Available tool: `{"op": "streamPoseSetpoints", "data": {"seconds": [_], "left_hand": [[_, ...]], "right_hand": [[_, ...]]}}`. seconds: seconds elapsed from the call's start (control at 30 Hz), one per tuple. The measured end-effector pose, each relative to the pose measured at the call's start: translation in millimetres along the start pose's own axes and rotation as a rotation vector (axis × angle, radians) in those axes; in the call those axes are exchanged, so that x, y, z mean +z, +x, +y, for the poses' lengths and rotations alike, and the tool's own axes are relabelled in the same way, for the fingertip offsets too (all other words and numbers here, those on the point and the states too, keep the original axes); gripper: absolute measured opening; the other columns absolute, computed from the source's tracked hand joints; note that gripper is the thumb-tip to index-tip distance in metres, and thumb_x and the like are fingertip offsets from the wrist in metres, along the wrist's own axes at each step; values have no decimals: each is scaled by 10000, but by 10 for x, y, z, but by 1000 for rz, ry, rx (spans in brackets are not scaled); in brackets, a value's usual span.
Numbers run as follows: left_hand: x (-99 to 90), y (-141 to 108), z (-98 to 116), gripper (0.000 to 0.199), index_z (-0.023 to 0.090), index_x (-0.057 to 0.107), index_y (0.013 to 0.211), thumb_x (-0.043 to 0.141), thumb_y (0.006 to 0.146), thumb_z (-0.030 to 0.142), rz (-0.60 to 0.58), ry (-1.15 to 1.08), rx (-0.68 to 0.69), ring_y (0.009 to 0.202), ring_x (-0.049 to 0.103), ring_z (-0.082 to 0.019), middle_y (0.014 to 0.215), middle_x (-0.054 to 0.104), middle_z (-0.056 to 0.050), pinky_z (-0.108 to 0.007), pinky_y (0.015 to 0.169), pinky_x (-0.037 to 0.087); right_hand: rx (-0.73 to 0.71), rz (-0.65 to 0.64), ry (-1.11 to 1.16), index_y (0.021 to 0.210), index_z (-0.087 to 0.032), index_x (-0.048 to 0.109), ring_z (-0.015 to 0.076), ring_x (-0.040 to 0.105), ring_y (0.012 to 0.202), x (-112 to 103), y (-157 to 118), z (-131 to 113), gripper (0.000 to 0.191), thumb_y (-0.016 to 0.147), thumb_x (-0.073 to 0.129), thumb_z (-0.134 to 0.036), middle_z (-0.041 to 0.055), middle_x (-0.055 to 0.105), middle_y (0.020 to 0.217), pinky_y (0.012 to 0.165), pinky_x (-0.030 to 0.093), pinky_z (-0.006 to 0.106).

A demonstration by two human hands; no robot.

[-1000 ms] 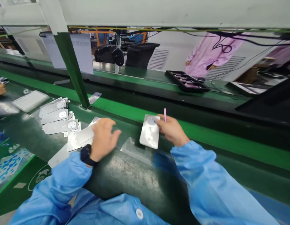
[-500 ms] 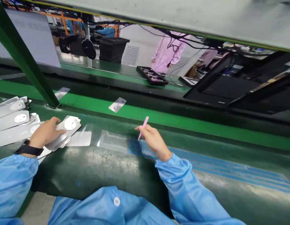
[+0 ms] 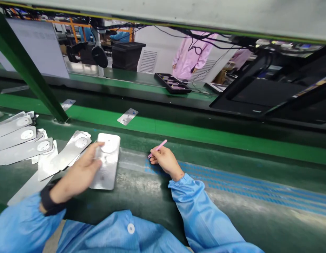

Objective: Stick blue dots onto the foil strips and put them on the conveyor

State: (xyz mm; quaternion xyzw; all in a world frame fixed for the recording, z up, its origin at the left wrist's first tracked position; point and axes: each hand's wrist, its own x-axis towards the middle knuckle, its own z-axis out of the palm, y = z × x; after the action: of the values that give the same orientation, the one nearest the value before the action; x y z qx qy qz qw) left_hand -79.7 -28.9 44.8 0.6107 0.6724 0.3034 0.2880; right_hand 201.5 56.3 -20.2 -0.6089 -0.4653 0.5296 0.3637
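My left hand (image 3: pixel 75 177) grips the left edge of a silver rounded-corner plate (image 3: pixel 108 172) with a white round patch near its top. Some of its fingers are hidden. Closed around pink tweezers (image 3: pixel 162 143), my right hand (image 3: pixel 166 162) is over the left end of a clear sheet with rows of blue strips (image 3: pixel 231 183); the tweezers' tips point down and left. A pile of similar silver plates with round patches (image 3: pixel 69 154) lies fanned out to the left of my left hand.
Two small silver plates lie on the green band behind, one in the middle (image 3: pixel 127 116) and one by the slanted green post (image 3: pixel 41 79). Across the bench is a black tray (image 3: pixel 173 84) near a person in pink (image 3: pixel 190 58). Black panels (image 3: pixel 265 88) lean at right.
My left hand has moved right from the pile, bringing a silver plate in front of me. My right hand has shifted slightly left and down, with the tweezers tilted flatter.
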Motion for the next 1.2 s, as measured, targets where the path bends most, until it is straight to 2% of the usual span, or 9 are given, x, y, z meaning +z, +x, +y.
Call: {"op": "streamPoseSetpoints", "data": {"seconds": [0.1,0.17,0.23,0.33,0.47,0.6,0.77,0.97,1.2], "left_hand": [[490,-4,43,517,208,440,1297,386,786,261,-252,-103,-10,1004,620,-222,1165,637,-64,-359,886,495],[695,4,45,520,187,426,1300,359,785,193,-320,-87,-24,1020,623,-228,1189,631,-87,-393,907,487],[794,6,38,507,170,423,1295,348,794,155,-335,-27,9,1086,602,-239,1246,603,-113,-415,940,470],[802,-12,46,474,184,430,1287,365,820,143,-351,82,122,1167,562,-244,1289,575,-121,-409,966,452],[736,-48,117,426,202,469,1272,420,851,160,-403,303,197,1075,598,-261,1204,604,-125,-406,914,468],[720,32,170,340,187,553,1182,521,843,199,-356,490,273,1154,511,-317,1246,568,-140,-476,958,415],[822,282,77,483,207,563,1156,741,718,306,-353,441,407,1332,313,-343,1336,525,-103,-521,1040,313],[918,359,-33,582,225,560,1142,813,638,368,-395,371,444,1269,378,-341,1292,581,-65,-527,999,293],[920,322,-31,563,210,559,1088,817,624,398,-404,355,469,1185,446,-306,1274,590,-79,-477,941,328]], "right_hand": [[8,-11,17,660,-164,552,92,596,414,-1,9,3,167,819,561,-114,-4,646,529,390,497,157],[7,-2,40,654,-166,552,92,595,410,-2,15,9,162,810,575,-125,-6,644,520,384,497,154],[-3,8,51,655,-168,553,96,597,409,-9,22,20,157,805,585,-134,-6,642,516,386,501,159],[-17,4,26,660,-167,561,100,599,409,-21,28,34,146,800,593,-140,0,644,519,390,504,167],[-7,-10,-16,636,-164,564,100,587,394,-20,22,29,161,784,628,-173,-3,626,491,386,494,168],[-2,-13,24,598,-161,557,95,575,392,-19,9,14,217,768,663,-245,-12,596,466,386,480,164],[37,-80,119,596,-155,567,96,566,401,-84,-13,-5,294,688,728,-383,2,591,459,406,480,176],[-87,-55,108,626,-164,576,111,574,426,11,-161,-95,370,623,742,-494,16,614,495,412,480,199],[6,-110,40,603,-170,565,114,578,413,366,-183,-74,278,728,687,-387,6,608,485,375,465,188]]}}
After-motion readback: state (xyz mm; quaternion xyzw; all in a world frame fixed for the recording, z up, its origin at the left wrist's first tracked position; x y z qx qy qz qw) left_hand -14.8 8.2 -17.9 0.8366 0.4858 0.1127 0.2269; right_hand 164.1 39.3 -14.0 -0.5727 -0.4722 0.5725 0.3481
